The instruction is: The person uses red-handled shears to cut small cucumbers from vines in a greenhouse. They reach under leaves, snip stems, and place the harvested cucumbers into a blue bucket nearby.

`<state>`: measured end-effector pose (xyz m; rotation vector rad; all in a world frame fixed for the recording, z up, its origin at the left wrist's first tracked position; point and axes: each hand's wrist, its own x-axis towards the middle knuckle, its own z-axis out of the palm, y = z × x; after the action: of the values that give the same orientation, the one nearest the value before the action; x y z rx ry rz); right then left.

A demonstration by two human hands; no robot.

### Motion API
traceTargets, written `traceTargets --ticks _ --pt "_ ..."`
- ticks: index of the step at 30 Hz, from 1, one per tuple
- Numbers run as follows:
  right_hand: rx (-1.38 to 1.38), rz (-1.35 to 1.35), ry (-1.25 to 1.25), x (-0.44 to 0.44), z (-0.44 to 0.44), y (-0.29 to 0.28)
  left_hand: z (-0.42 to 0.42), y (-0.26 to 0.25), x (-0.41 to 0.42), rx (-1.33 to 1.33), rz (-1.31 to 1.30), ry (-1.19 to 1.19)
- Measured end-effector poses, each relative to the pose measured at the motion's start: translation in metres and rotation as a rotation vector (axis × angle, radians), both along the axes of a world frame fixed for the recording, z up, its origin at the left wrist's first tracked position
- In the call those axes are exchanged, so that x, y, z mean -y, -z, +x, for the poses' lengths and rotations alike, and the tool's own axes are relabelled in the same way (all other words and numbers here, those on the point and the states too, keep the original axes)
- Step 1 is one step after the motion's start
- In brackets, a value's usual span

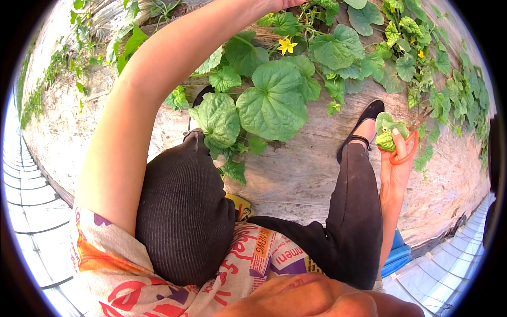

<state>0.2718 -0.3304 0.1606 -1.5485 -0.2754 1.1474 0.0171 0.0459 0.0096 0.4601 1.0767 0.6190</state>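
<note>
In my right hand (pixel 396 158), at the right, are scissors with orange handles (pixel 416 148), their brownish blades pointing up and to the right. The same hand also holds several crumpled green leaves (pixel 390 128) against the scissors. My left arm reaches across the top of the view; only part of my left hand (pixel 291 3) shows at the upper edge, near the vine leaves, and its fingertips are hidden. Below it spread the broad leaves of a cucumber-like vine (pixel 273 101) with a yellow flower (pixel 287 46).
More vines (pixel 439 99) trail along the right and a thin one (pixel 81 47) on the left. Dusty plastic sheeting (pixel 297 174) covers the ground. My black shoe (pixel 366 119) rests near the vines. A blue container (pixel 396 255) is behind my right forearm.
</note>
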Motion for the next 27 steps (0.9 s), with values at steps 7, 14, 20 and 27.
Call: traceTargets --ticks 7,14,20,27 --pt "-0.003 -0.010 -0.033 -0.006 -0.005 0.003 -0.022 0.019 -0.014 -0.004 0.101 -0.004" --pt "0.002 -0.011 -0.031 -0.001 0.000 0.001 -0.013 0.013 -0.003 0.157 0.075 -0.098" --pt "0.003 0.023 -0.024 0.002 0.006 0.002 -0.017 0.009 0.001 0.166 0.073 -0.095" --pt "0.233 0.027 0.137 0.017 0.050 -0.031 -0.036 0.020 -0.015 -0.012 0.059 -0.166"
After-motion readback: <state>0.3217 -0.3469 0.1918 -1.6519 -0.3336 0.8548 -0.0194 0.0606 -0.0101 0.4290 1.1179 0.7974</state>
